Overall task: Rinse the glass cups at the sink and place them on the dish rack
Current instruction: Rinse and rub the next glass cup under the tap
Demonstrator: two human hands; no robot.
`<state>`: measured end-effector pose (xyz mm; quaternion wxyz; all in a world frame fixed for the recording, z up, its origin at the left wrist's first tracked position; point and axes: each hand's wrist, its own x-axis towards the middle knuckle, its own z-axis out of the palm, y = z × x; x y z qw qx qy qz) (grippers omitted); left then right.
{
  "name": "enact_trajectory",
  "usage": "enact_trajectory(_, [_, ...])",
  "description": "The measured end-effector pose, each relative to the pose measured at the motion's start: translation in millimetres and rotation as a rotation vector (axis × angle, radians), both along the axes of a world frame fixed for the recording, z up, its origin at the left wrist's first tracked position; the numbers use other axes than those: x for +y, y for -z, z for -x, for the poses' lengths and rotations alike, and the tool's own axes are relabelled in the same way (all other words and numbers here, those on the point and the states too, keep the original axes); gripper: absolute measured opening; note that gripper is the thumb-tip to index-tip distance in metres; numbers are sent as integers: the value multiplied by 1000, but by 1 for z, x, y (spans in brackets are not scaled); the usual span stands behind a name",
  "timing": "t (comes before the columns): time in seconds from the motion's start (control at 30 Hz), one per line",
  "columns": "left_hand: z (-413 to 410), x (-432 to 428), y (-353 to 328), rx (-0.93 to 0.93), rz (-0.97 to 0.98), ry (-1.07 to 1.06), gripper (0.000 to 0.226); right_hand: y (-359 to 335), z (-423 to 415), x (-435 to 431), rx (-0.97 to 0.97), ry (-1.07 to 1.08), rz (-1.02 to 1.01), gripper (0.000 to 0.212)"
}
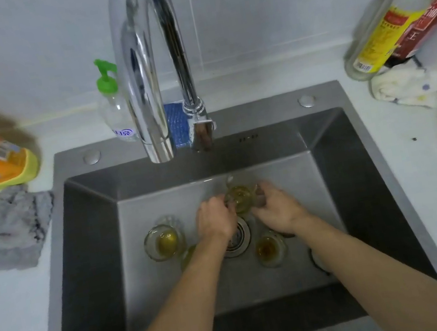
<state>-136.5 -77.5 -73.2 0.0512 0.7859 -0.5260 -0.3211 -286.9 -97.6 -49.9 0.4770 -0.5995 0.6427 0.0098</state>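
- The glass cup [239, 198] is up over the far middle of the sink [94, 245], just past the drain [238, 239]. It has yellowish liquid in it and a thin water stream [228, 179] landing at its rim.
- The left hand [215, 218] and right hand [274, 208] each curl round one side of it.
- So this looks like the rinse step, early on: the left cup [164, 242] and near-right cup [270, 248] sit on the sink floor with dregs in them.
- Next I'd dump it, swirl, then carry it to the dish rack, which isn't in shot. Wet glass, so grip firmly.
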Motion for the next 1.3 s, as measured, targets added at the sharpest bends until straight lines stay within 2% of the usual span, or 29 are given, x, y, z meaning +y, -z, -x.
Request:
enact_trajectory(0.13, [-22,20,-39,110,93,-130,18,-27,-14,7,-39,43,71,33])
enact_trajectory(0.2, [-37,32,-59,152,148,-212,19,-50,-24,6,-84,46,137,34])
enact_trajectory(0.33, [-64,49,-98,191,185,-314,26,-111,-53,-4,-248,63,317,68])
enact_trajectory(0.4, [-75,54,-112,233,212,-354,31,-129,-68,-13,-281,32,377,78])
enact_trajectory(0.6, [-94,58,-131,347,216,-396,27,-146,-80,-16,-250,130,304,54])
enact_trajectory(0.7, [-94,58,-134,330,210,-395,31,-143,-78,-5,-210,110,272,53])
enact_trajectory(0.77, [-91,58,-133,328,208,-392,31,-143,-82,10,-277,169,248,61])
enact_trajectory(0.83, [-86,57,-131,347,177,-412,31,-140,-89,28,-390,280,150,64])
enact_trajectory(1.0, [-69,65,-135,466,120,-580,35,-135,-91,62,-359,356,-62,64])
enact_trajectory(1.1, [-51,75,-135,607,88,-741,39,-127,-85,66,-434,430,-77,66])
enact_trajectory(1.17, [-37,78,-137,654,115,-736,44,-120,-83,67,-459,447,-78,75])
enact_trajectory(1.27, [-30,75,-140,667,137,-748,39,-117,-80,74,-491,390,-52,65])
enact_trajectory(1.3, [-31,74,-138,671,155,-752,46,-116,-79,78,-515,360,-40,67])
